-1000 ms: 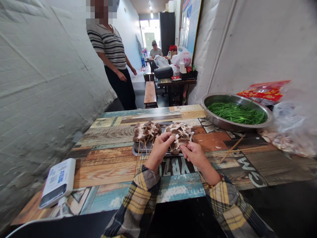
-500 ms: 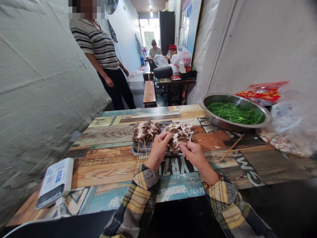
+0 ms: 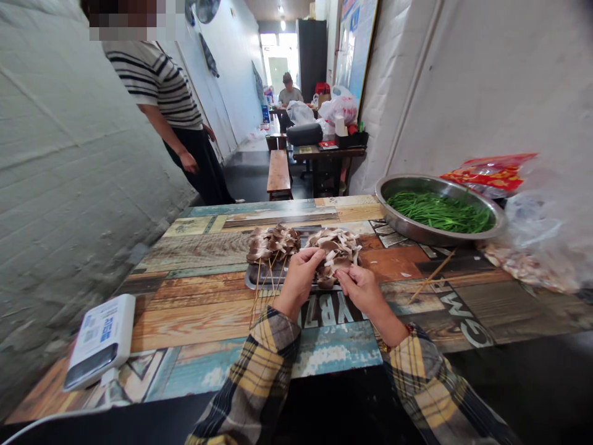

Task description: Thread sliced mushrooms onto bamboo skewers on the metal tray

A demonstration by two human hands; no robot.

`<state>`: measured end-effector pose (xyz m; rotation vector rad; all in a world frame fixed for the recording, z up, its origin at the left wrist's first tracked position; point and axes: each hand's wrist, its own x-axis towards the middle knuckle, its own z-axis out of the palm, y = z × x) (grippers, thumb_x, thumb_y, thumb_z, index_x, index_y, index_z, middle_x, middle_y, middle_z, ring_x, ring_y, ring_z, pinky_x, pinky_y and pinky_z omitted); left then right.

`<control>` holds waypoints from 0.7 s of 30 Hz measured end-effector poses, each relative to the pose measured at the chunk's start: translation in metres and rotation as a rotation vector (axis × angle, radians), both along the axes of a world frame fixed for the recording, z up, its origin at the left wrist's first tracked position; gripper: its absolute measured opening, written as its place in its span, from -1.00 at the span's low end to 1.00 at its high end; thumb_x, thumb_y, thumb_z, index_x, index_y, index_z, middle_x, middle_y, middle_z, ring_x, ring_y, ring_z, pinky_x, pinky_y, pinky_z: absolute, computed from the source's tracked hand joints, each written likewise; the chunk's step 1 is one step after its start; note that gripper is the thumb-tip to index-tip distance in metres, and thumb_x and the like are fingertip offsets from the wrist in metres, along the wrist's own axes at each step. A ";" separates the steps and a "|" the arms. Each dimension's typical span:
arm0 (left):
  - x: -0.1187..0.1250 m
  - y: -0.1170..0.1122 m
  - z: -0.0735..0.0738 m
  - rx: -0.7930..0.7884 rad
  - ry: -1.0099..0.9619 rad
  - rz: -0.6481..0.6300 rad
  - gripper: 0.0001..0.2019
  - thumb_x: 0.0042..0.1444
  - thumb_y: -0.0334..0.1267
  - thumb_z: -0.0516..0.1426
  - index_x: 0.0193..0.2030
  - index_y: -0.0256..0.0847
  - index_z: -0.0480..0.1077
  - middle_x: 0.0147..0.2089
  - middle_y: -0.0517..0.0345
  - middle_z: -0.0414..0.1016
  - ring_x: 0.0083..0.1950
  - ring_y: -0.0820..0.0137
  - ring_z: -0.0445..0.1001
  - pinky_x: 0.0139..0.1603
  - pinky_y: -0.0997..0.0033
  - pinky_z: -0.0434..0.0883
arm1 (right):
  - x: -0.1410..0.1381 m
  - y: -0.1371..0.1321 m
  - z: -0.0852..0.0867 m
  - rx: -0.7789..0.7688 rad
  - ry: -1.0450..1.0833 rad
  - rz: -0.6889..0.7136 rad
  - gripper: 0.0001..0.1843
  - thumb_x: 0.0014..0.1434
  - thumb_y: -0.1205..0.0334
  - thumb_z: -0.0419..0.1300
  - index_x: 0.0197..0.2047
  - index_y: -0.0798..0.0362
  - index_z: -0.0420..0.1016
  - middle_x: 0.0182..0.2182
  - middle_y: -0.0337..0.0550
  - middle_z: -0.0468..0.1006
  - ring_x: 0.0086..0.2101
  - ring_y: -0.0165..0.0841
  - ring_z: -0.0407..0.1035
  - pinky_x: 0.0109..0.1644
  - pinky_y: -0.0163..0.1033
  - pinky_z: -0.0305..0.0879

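Observation:
My left hand and my right hand are close together over the right part of a metal tray. Fingers and thumbs are pinched on both, at a brown-and-white oyster mushroom between them. Loose oyster mushrooms are heaped just behind my fingers. On the tray's left part lie skewered oyster mushrooms, their thin wooden sticks pointing toward me over the tray's near rim. My fingers hide part of the piece, and I cannot make out a stick in either hand.
A steel basin of green chives stands back right, beside plastic bags. Bare wooden skewers lie right of my hand. A white device with a cable sits front left. A person stands beyond the table; another sits far back.
The standing person has shifted left. My hands stay pinched at the mushroom in nearly the same place, with hardly any movement.

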<state>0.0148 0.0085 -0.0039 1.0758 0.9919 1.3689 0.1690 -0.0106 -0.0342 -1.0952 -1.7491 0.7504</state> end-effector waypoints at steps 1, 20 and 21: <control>0.000 0.000 0.000 -0.001 0.000 -0.003 -0.74 -0.06 -0.09 0.26 -0.46 -0.30 0.49 -0.51 0.24 0.33 -0.48 0.55 0.20 -0.46 0.55 0.17 | 0.000 0.000 0.000 0.004 -0.001 -0.002 -0.54 0.27 0.08 0.03 -0.63 0.06 0.30 -0.71 -0.30 0.27 -0.62 -0.46 0.18 -0.48 -0.34 0.09; 0.004 -0.002 0.005 -0.027 -0.064 -0.084 -0.72 -0.10 -0.08 0.28 -0.37 -0.28 0.51 -0.43 0.20 0.42 -0.45 0.54 0.28 -0.41 0.53 0.21 | -0.003 -0.002 0.004 -0.147 0.136 -0.003 -0.55 0.24 0.00 0.06 -0.59 0.07 0.32 -0.72 -0.32 0.31 -0.71 -0.51 0.17 -0.61 -0.38 0.10; 0.004 -0.002 0.005 -0.020 -0.060 -0.097 -0.72 -0.09 -0.08 0.28 -0.33 -0.27 0.52 -0.41 0.19 0.45 -0.43 0.54 0.30 -0.39 0.53 0.23 | -0.003 -0.002 0.005 -0.156 0.140 -0.004 -0.55 0.23 -0.01 0.07 -0.59 0.07 0.33 -0.72 -0.32 0.31 -0.72 -0.51 0.18 -0.62 -0.38 0.10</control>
